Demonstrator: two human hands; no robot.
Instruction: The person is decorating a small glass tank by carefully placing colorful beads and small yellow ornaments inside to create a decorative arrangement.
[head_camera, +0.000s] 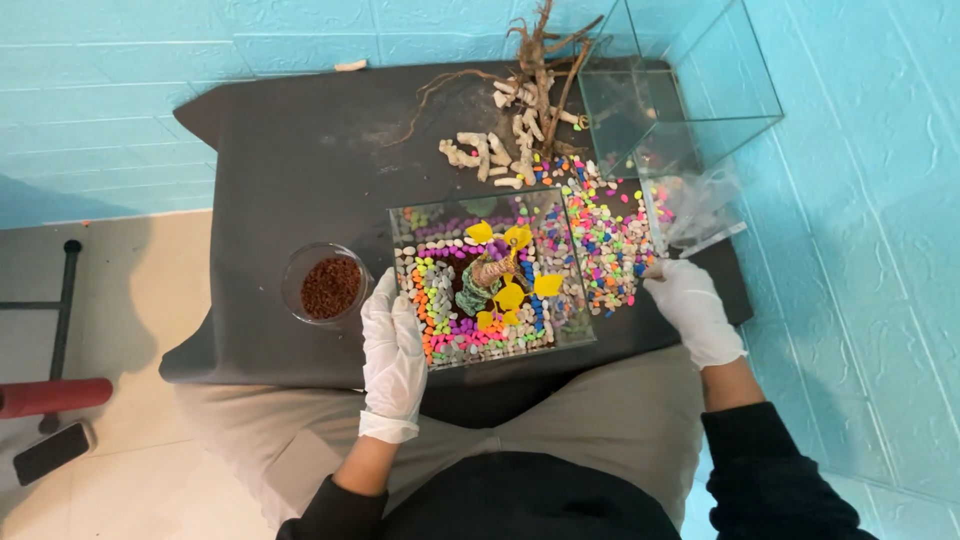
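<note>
Head view. The person is sitting at a dark table (290, 150) set against a blue wall, both hands in white gloves.

The left hand (392, 350) is lying against the left wall of a small glass tank (487, 275), fingers straight and held together, clamped on nothing. The tank is standing near the table's front edge. Its floor is showing bands of coloured pebbles, with a brown-and-green ornament (484, 280) in the middle and yellow leaves (512, 290) around it.

The right hand (690, 305) is resting at the table's right edge, fingertips meeting the lower corner of a clear plastic bag (698, 205). The fingers are curled toward that corner; whether they are pinching it I cannot tell.

Loose pebbles (610, 235) are lying on the table between the tank and the bag, just right of the tank. A bowl (326, 284) of reddish-brown grains is standing just left of the tank, near the left hand. Behind the tank, driftwood (535, 60) and pale coral pieces (490, 150) are lying together. An empty glass tank (690, 90) is tilting on the far right corner.

On the floor to the left: a phone (52, 452) and a red roll (55, 396).
</note>
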